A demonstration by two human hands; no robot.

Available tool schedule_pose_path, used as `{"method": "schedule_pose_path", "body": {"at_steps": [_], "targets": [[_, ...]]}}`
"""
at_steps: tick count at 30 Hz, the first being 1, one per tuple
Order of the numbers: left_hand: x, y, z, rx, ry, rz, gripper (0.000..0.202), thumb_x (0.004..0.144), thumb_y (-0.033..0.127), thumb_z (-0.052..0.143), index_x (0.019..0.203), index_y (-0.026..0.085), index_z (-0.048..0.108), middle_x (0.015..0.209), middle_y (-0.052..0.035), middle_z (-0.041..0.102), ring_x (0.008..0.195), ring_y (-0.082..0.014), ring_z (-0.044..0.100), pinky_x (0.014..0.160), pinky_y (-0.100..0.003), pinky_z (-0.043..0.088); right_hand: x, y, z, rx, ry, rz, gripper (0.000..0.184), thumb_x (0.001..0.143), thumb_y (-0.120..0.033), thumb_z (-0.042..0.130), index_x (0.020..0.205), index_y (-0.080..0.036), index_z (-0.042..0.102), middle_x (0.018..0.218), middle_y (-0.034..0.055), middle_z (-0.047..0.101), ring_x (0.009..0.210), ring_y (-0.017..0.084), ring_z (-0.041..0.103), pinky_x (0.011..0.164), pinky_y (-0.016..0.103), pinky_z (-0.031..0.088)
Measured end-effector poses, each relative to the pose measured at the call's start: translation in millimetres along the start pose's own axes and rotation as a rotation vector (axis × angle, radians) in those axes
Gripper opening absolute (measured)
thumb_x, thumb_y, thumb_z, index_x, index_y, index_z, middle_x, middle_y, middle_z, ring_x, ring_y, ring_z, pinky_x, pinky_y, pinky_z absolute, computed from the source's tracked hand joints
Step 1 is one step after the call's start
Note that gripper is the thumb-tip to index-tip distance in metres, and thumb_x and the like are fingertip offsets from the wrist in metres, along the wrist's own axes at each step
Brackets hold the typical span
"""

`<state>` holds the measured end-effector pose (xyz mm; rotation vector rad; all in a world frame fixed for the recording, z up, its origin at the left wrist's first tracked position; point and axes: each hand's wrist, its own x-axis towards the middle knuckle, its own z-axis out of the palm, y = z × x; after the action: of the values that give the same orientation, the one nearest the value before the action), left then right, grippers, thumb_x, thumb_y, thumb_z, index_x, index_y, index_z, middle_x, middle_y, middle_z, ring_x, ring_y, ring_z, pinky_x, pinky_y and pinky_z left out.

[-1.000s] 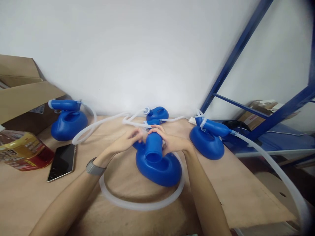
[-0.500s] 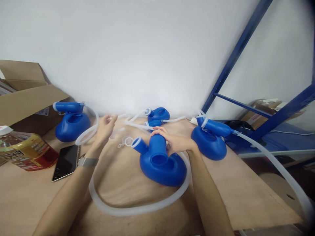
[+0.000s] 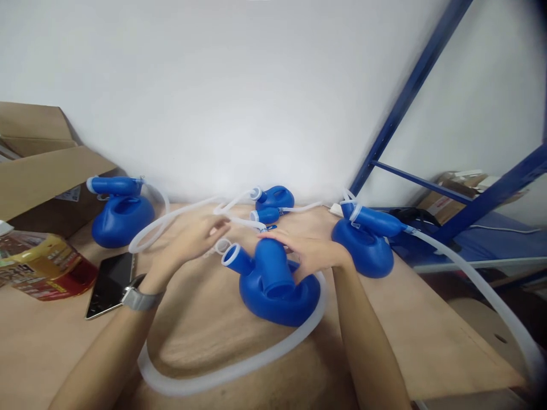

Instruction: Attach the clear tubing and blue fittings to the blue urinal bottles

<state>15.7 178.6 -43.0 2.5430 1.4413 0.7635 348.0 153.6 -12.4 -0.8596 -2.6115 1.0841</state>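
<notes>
A blue urinal bottle (image 3: 280, 310) with a curved handle lies in front of me, its neck, rimmed in pale plastic, pointing up and left. My right hand (image 3: 314, 253) grips a blue cylindrical urinal head (image 3: 274, 265) over that bottle; the wide open end faces toward me. Left of the neck, my left hand (image 3: 200, 236) hovers with fingers loosely curled and apart, and no object shows in them. Just by its fingertips is a translucent ring cap (image 3: 222, 246), partly covered. A translucent hose (image 3: 239, 367) loops around the front of the bottle.
Similar blue bottles with hoses stand at the left (image 3: 123, 222), at the back (image 3: 276, 197) and at the right (image 3: 363, 250). A phone (image 3: 110, 285), a drink bottle (image 3: 51, 270) and an open carton (image 3: 55, 171) occupy the left side. Blue shelving (image 3: 410, 108) rises on the right.
My left hand has come to the right, close to the bottle's neck and ring cap. The urinal head has tipped slightly in my right hand, and the hose loop's front has shifted toward me.
</notes>
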Motion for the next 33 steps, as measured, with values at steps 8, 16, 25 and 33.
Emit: {"method": "schedule_pose_path", "body": {"at_steps": [8,16,25,33], "targets": [[7.8,54.5,18.5,-0.139,-0.026,0.376,0.04,0.111,0.042,0.045,0.139,0.027,0.069,0.14,-0.01,0.069,0.134,-0.0284,0.06,0.122,-0.049,0.041,7.9,-8.1,5.8,0.35,-0.043,-0.032,0.115,0.072,-0.092,0.069,0.159,-0.025,0.037,0.164,0.0178,0.044,0.153,0.034,0.045,0.123,0.051,0.041],[34.5,50.8,4.3,-0.391,-0.32,0.147,0.043,0.103,0.056,0.054,0.123,0.028,0.079,0.117,-0.0078,0.074,0.107,-0.0259,0.069,0.097,-0.037,0.056,-3.8,-48.7,13.7,0.004,0.134,0.224,0.116,0.076,-0.068,0.085,0.165,-0.025,0.024,0.162,0.0189,0.051,0.151,0.041,0.048,0.123,0.059,0.041],[68.9,57.0,14.1,-0.887,-0.644,-0.185,0.015,0.078,0.038,0.08,0.082,0.024,0.083,0.094,-0.0068,0.081,0.093,-0.0269,0.075,0.084,-0.037,0.06,-4.3,-53.4,10.4,-0.012,0.156,0.174,0.096,0.078,-0.05,0.086,0.157,-0.026,0.037,0.149,0.0122,0.063,0.14,0.038,0.059,0.115,0.052,0.047],[45.0,32.7,28.7,-0.986,-0.382,0.001,0.032,0.086,0.051,0.081,0.095,0.021,0.08,0.098,-0.0081,0.077,0.096,-0.0229,0.07,0.09,-0.037,0.056,-5.4,-33.8,2.5,0.145,0.084,0.138,0.088,0.081,-0.043,0.085,0.153,-0.025,0.038,0.144,0.0128,0.066,0.118,0.029,0.069,0.095,0.041,0.057]]}}
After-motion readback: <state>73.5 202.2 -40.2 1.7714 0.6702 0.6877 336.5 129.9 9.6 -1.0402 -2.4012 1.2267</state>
